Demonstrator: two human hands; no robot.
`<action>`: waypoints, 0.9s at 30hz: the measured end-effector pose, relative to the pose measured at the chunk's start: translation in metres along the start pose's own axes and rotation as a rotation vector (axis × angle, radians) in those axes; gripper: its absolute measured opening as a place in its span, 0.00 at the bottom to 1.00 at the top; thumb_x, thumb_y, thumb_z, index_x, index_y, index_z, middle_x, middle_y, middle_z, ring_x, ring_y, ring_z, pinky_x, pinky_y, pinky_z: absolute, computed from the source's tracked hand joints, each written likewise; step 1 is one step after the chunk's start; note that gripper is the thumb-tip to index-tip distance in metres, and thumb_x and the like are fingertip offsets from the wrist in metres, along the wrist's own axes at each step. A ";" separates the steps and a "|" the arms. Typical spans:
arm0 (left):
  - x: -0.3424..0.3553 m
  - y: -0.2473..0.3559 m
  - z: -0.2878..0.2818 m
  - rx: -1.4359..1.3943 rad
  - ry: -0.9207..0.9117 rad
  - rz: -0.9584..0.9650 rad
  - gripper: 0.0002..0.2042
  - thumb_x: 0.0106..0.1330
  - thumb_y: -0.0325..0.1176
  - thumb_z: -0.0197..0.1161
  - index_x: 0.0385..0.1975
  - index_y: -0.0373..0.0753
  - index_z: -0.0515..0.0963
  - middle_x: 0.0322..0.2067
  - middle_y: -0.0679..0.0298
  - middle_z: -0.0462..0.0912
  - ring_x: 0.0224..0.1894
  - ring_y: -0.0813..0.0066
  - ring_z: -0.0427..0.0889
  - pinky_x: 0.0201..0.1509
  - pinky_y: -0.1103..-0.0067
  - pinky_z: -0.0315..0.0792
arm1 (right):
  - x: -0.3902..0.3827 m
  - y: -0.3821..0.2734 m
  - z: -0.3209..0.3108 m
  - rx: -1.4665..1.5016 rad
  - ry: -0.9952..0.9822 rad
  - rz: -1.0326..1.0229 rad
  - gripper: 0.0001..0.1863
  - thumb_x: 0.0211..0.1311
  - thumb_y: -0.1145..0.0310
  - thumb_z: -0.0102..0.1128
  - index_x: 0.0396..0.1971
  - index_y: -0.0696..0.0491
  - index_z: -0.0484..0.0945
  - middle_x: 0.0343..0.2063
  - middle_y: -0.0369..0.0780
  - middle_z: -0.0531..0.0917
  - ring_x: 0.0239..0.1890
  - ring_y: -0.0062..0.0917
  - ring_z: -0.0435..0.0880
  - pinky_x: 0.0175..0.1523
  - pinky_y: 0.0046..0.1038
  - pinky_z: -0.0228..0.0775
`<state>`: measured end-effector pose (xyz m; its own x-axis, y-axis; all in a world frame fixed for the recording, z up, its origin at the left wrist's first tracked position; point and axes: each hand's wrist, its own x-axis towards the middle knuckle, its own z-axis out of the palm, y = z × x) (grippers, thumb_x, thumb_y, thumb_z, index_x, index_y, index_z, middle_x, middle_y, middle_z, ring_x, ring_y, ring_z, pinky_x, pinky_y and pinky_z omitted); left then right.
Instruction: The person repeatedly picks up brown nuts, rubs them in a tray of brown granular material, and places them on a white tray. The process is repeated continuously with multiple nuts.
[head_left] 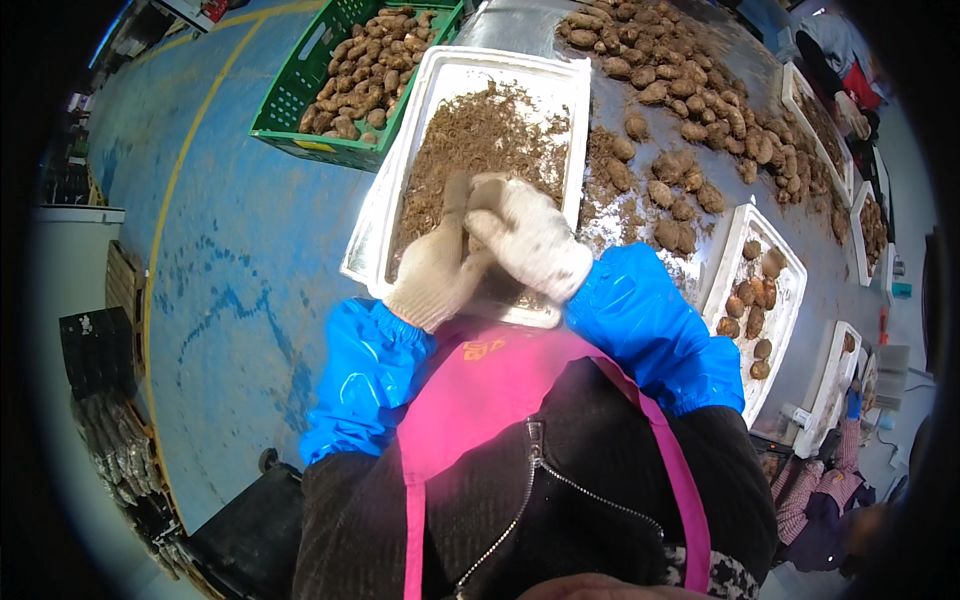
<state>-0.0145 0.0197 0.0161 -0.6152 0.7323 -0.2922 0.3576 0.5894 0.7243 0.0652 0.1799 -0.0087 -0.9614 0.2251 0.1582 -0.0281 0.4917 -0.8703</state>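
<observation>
Both of my hands, in soiled white knit gloves, meet over the near part of a white foam tray [578, 130] strewn with loose brown soil and fibres [490, 130]. My left hand [440, 262] is closed, its dirt-darkened fingers pointing away from me. Pressed against it from the right is my right hand [525, 228], fingers curled. Whatever lies between them is hidden by the gloves and blurred. Blue sleeve covers reach up to both wrists. Beside the tray on the right, several brown, rough tubers that look like taro [675, 175] lie on the metal table.
A green crate [290, 140] of tubers stands beyond the tray at the left. A large heap of tubers [690, 85] covers the far right of the table. Another white tray [790, 290], at my right, holds several cleaner tubers. Other people [835, 500] are along the right side.
</observation>
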 end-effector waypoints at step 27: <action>0.006 -0.012 0.009 -0.462 -0.006 0.055 0.36 0.73 0.40 0.59 0.81 0.44 0.57 0.34 0.61 0.85 0.33 0.75 0.84 0.41 0.78 0.80 | -0.008 -0.007 -0.026 -0.109 0.090 0.226 0.23 0.74 0.50 0.57 0.46 0.57 0.84 0.44 0.54 0.86 0.50 0.49 0.85 0.56 0.45 0.75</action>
<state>-0.0164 0.0199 0.0003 -0.5996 0.7609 -0.2480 0.0382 0.3368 0.9408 0.0803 0.1963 0.0087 -0.9114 0.4113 0.0108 0.2188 0.5067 -0.8339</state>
